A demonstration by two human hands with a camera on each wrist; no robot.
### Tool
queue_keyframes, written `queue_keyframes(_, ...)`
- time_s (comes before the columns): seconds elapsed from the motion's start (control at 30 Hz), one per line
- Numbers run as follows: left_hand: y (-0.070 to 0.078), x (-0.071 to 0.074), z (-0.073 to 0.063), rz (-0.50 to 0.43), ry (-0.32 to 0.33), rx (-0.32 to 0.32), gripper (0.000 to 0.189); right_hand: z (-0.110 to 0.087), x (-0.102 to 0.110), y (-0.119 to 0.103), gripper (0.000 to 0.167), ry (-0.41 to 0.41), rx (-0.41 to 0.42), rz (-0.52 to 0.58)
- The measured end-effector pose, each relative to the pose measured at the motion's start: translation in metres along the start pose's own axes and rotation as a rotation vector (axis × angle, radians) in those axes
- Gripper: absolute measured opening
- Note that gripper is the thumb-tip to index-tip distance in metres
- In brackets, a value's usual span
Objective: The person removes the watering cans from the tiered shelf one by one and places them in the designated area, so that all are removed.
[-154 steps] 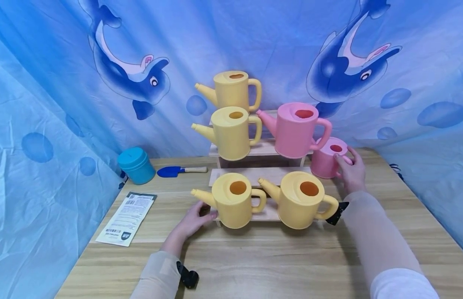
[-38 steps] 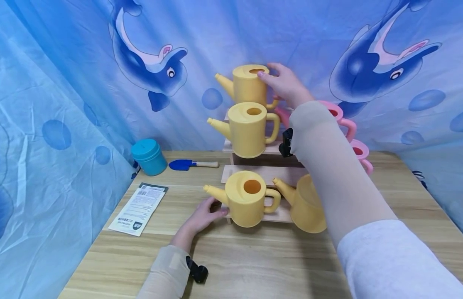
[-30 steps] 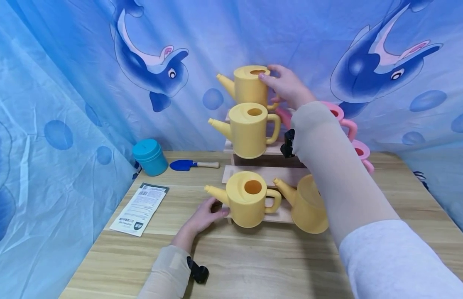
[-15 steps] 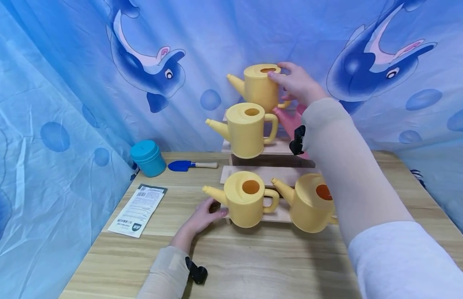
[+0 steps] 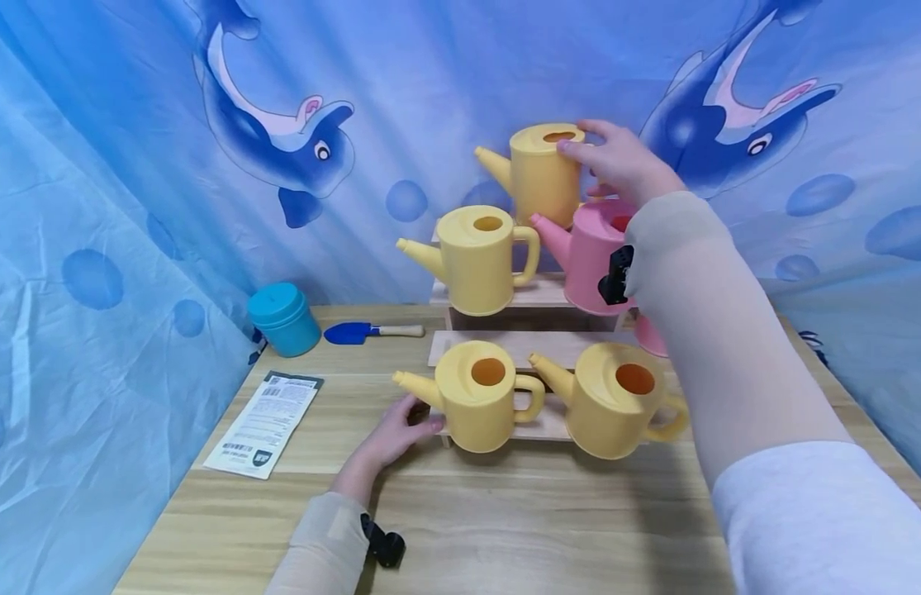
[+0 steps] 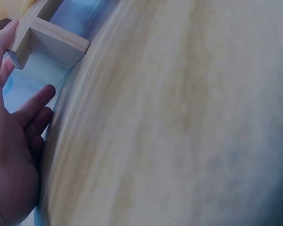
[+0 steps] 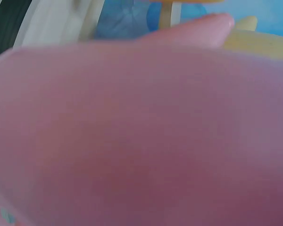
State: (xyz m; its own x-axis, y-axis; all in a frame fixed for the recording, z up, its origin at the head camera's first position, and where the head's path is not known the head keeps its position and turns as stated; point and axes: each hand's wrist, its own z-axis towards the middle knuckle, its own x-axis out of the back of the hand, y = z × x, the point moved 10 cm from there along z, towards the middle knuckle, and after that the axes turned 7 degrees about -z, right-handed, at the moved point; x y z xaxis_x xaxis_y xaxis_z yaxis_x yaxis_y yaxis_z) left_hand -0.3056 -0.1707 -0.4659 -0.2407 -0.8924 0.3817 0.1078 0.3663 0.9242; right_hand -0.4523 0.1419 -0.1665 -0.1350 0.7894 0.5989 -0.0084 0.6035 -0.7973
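My right hand (image 5: 619, 165) grips the topmost yellow watering can (image 5: 542, 186) by its upper right edge, covering most of the handle. That can stands at the back of a stepped wooden rack (image 5: 523, 345). With my left hand (image 5: 389, 434) I hold the rack's front left corner; in the left wrist view the thumb lies on the wooden board (image 6: 56, 34) and the lower fingers hang loosely. One step down are a yellow watering can (image 5: 477, 264) and a pink watering can (image 5: 592, 256), partly behind my right forearm. The front step bears two yellow cans (image 5: 475, 405).
Behind my right arm shows part of another pink watering can (image 5: 651, 336). A teal canister (image 5: 284, 321), a blue trowel (image 5: 348, 333) and a white packet (image 5: 265, 426) lie left of the rack. A pink surface (image 7: 141, 132) fills the right wrist view.
My right hand has left the lower pink watering can and taken hold of the top yellow one. That can has shifted right along the top step. The left hand stays on the rack.
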Motion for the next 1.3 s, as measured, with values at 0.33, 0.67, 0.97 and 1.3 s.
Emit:
queue_keyframes(0.33,0.002,0.0,-0.001,0.027,-0.004,0.0,0.058,-0.006,0.021,0.017,0.087,0.003,0.003,-0.053)
queue_keyframes(0.67,0.006,0.001,-0.004,0.053,0.017,-0.037,0.061,-0.013,0.041,0.041,0.095,0.003,0.023,-0.068)
queue_keyframes(0.97,0.004,0.0,-0.003,0.041,0.013,-0.01,0.06,-0.02,0.057,0.058,0.092,0.01,0.031,-0.004)
queue_keyframes(1.3,0.001,0.0,-0.003,0.031,0.008,0.004,0.06,-0.03,0.077,0.072,0.095,0.086,0.008,-0.104)
